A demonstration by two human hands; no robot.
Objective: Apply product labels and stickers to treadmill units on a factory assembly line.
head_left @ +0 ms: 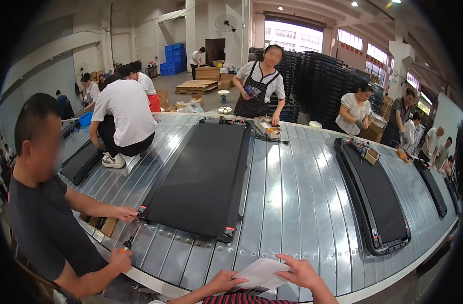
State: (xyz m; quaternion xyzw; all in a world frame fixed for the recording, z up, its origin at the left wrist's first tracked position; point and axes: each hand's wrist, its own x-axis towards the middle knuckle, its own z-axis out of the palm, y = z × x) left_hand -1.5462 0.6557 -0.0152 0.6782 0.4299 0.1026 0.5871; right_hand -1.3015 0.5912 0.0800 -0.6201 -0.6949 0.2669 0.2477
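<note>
A white sheet of paper (262,272) is held low over the near edge of the metal table, just in front of me. My left hand (223,281) grips its left edge between thumb and fingers. At the sheet's right edge, my right hand (301,274) has its thumb and fingers curled around the paper. Beyond the sheet lies a long black treadmill-like deck (196,177) with small red-and-black labels at its near corners. A co-worker on the left (44,192) touches the deck's near left corner and holds a power screwdriver (127,245).
The slatted metal table (282,202) curves across the view. Another black deck (376,192) lies to the right. A person in white (125,114) crouches on the table. Opposite, an aproned person (262,83) reaches into a parts box (269,127). Black frames (317,81) are stacked behind.
</note>
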